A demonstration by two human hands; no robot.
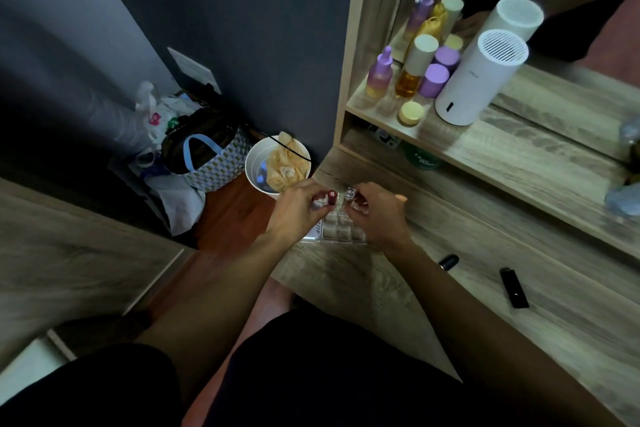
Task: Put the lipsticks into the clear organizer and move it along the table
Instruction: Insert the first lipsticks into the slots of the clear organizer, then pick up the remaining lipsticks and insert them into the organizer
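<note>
Your left hand (298,210) pinches a red-capped lipstick (332,197), your right hand (375,215) a clear-capped lipstick (349,195), over the clear organizer (341,230). Two black lipsticks (514,288) lie apart on the wood-grain table (450,322).

White cylindrical appliance (478,80) beside purple bottles (379,74) on the shelf (502,146); white bin (254,163) on floor.

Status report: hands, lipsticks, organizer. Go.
Left hand on red-capped lipstick, right hand on clear-capped lipstick, both over clear organizer. Two black lipsticks loose on table. Nothing in the way.
</note>
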